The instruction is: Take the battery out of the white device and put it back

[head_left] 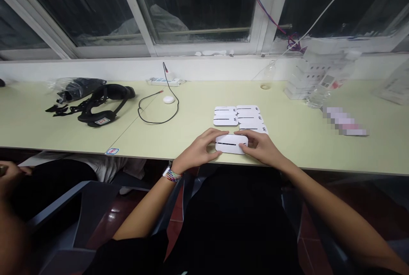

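Note:
A flat white device with rounded corners and a dark stripe (228,140) is at the table's front edge, between my two hands. My left hand (204,147) grips its left end, thumb at the near side and fingers at the far side. My right hand (260,146) holds the right end, its thumb over the small dark mark. Just beyond lie several similar white devices (226,120) in two columns, dark stripes running sideways. The nearest one of the right column (252,127) sits just past my right fingers.
A black headset (105,109) and a plastic bag (78,87) lie to the left. A black cable (150,121) loops around a white round object (168,99) near a power strip (164,81). White boxes (302,79) and a clear bottle (319,92) stand right. Another person's hand (11,175) shows at left.

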Demonstrator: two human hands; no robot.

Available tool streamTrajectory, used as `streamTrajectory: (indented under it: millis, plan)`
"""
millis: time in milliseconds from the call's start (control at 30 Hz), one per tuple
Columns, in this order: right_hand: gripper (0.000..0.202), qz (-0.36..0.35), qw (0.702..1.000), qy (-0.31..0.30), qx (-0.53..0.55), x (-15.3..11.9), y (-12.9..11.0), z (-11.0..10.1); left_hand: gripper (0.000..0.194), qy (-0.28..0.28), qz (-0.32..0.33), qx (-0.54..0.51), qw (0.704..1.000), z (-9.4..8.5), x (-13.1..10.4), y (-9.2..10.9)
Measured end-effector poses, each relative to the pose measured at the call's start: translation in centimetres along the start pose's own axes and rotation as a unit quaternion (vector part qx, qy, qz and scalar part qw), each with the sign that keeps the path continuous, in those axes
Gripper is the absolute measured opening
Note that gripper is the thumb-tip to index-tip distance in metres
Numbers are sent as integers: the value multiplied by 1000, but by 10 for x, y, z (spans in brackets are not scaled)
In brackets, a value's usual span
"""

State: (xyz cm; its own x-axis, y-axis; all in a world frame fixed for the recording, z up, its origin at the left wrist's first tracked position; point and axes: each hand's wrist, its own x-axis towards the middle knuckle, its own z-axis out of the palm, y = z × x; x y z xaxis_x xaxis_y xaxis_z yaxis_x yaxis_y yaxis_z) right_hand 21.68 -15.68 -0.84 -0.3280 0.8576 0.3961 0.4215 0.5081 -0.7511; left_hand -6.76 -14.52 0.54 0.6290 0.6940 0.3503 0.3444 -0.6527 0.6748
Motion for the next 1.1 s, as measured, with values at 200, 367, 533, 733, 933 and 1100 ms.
streamTrajectory:
  millis: [200, 367, 533, 733, 933, 1100]
  plan:
    - [36, -29, 999, -16, -39, 12, -4, -1, 76, 6, 18, 8, 1000, 2, 0, -5]
    - [68, -102, 983, -92, -122, 39, -12, -11, 81, 44, 37, 45, 997, -6, 17, -13]
    - [66, -158, 956, -97, -229, 100, 6, -23, 84, 106, 8, 52, 993, -14, 44, -36]
    - [63, 24, 972, -124, -200, 192, 59, -41, 85, 52, -106, 187, 975, -6, 66, -46]
    - [65, 90, 955, -222, -175, 235, 89, -38, 76, -72, -140, 222, 962, 4, 68, -40]
    - [42, 99, 957, -218, -165, 243, 95, -37, 71, -69, -142, 231, 960, 5, 66, -39]
